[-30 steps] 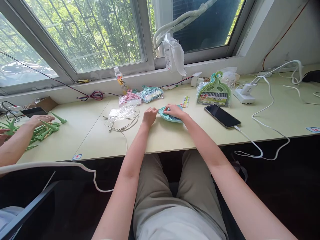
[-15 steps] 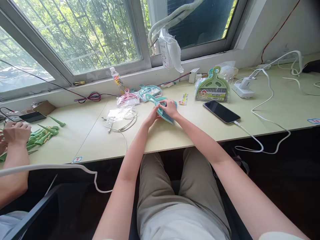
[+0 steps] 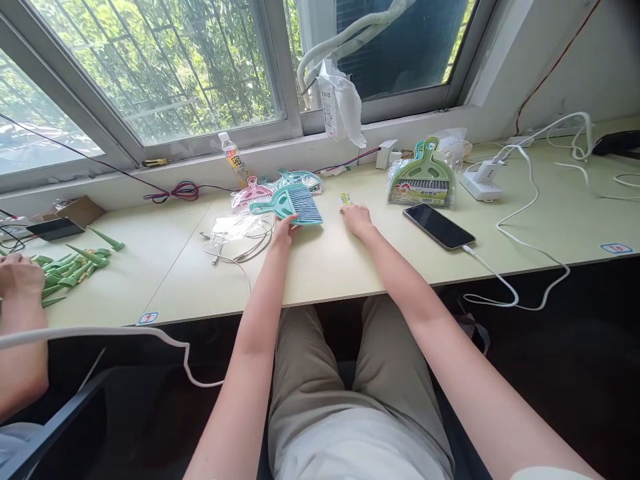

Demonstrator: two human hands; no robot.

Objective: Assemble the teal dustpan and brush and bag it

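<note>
Between the two forearms, the wearer's khaki trousers (image 3: pixel 310 360) are showing below the edge of the desk (image 3: pixel 325 273). Well to the left of both hands, another person's hand (image 3: pixel 21 275) is resting beside a heap of green pieces (image 3: pixel 75 267). The left hand (image 3: pixel 283 231) is closing its fingers on the lower edge of a teal dustpan and brush (image 3: pixel 293 203), which is lying tilted above it with the handle pointing left and the bristles right. Just left of that hand, a clear plastic bag (image 3: pixel 235 227) is lying flat. To the right of the right hand, a black phone (image 3: pixel 439 227) is charging on a white cable. The right hand (image 3: pixel 357 219) is curling its fingers down at a small yellow-green card (image 3: pixel 346 199); whether it is gripping the card, I cannot tell. Beyond the left hand, a pink packaged set (image 3: pixel 251 193) is lying before a bottle (image 3: pixel 231 159). Beyond and right of the right hand, a green packaged set (image 3: pixel 425 175) is leaning upright.
</note>
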